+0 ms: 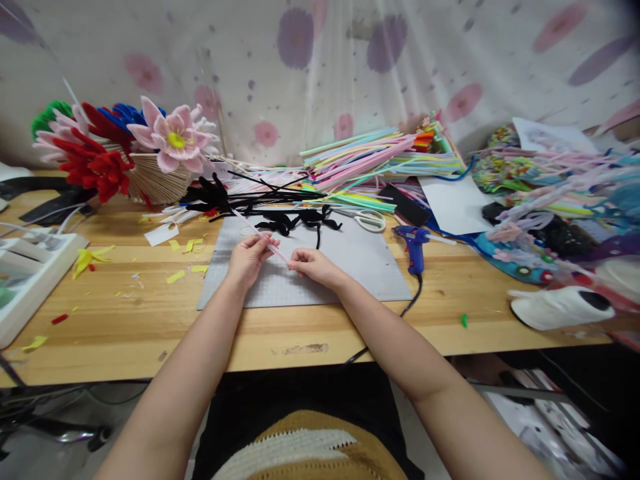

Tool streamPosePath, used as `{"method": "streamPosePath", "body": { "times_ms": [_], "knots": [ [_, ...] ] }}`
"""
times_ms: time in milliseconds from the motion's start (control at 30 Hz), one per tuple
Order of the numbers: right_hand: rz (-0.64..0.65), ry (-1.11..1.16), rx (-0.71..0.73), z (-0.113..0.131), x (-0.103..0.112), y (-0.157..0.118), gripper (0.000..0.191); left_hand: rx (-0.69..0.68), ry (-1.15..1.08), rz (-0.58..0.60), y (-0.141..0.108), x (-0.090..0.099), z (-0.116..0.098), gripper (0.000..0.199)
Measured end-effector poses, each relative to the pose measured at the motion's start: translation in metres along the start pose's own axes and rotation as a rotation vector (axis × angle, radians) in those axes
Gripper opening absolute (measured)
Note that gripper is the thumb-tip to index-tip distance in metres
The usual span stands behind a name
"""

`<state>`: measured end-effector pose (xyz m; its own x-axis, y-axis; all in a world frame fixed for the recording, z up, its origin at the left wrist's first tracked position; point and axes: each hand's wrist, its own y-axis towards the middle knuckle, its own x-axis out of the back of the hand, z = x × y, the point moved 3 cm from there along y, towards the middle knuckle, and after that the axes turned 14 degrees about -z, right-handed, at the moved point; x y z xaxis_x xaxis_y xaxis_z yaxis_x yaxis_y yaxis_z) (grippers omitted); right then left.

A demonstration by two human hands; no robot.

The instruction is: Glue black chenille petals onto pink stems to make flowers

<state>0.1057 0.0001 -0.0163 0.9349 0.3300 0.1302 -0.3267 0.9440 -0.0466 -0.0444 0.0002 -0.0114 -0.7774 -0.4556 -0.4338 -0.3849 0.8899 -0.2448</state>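
Note:
Over the grey cutting mat (360,280), a thin pale pink pipe cleaner (247,223) runs slantwise between my hands. My left hand (253,257) pinches it partway along, and its far end sticks out up and to the left. At the near end, the fingertips of my right hand (313,265) are closed on the same pipe cleaner. Just beyond my fingers lie black fuzzy petal shapes (280,221) at the mat's back edge. A black fuzzy flower (209,193) rests to the left of them. Scissors with pale handles (370,221) lie right of the black pieces.
Bundles of coloured pipe cleaners (360,160) are heaped along the back. A blue glue gun (413,247) stands right of the mat, its cord hanging off the front edge. Fuzzy flowers (175,137) crowd the back left. A white organizer box (37,280) is at left, a white spool (557,309) at right.

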Motion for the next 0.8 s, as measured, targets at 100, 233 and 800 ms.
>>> {"method": "streamPosePath", "body": {
  "times_ms": [100, 233, 800],
  "knots": [
    [0.002, -0.039, 0.014, 0.0011, -0.0005, -0.0016, 0.017, 0.023, -0.024, -0.030, 0.0006, 0.0002, -0.0002, 0.011],
    [-0.021, -0.034, -0.037, 0.0011, -0.0010, -0.0018, 0.020, 0.020, -0.038, -0.082, 0.0031, 0.0029, -0.0040, 0.009],
    [0.012, -0.006, 0.050, -0.0014, 0.0022, 0.0010, 0.018, 0.008, -0.010, -0.074, 0.0045, 0.0035, -0.0032, 0.008]
  ]
}}
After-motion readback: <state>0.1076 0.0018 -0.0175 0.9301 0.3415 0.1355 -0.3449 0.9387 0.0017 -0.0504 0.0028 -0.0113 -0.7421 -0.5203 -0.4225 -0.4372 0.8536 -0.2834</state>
